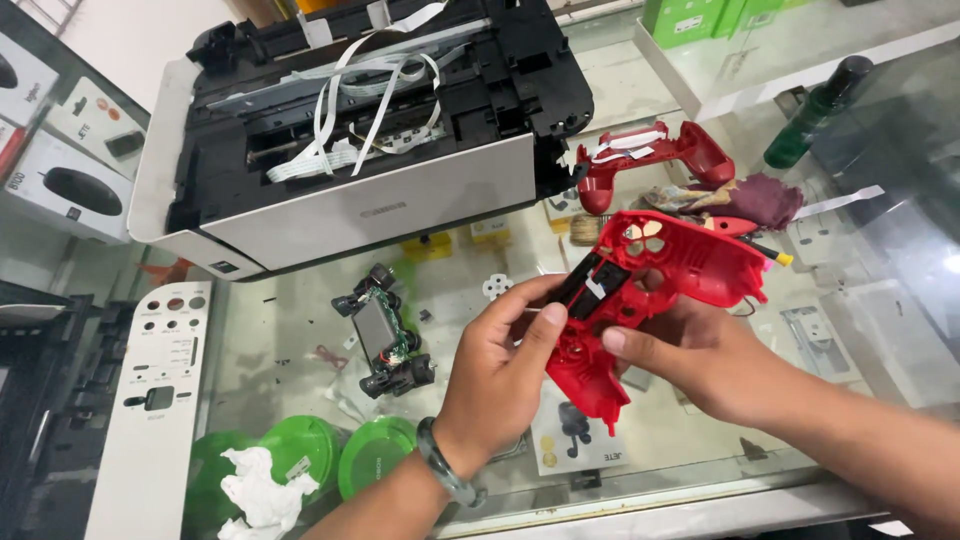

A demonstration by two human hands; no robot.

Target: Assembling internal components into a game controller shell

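I hold a red game controller shell [690, 262] above the glass counter, its hollow inside facing me. My left hand [500, 370] grips its left side, with the thumb pressed on a black part [592, 283] set in the shell. My right hand [690, 355] supports the shell from below and from the right. A second red shell half [655, 160] lies on the counter behind, near the printer. The controller's circuit board with black sticks [385, 335] rests on the glass to the left of my hands.
An opened white and black printer [360, 130] with loose white ribbon cables fills the back left. A white panel [150, 400] leans at the left. Green lids [330, 455] with crumpled tissue sit below. A dark green bottle [815, 110] and purple cloth [755, 200] lie at right.
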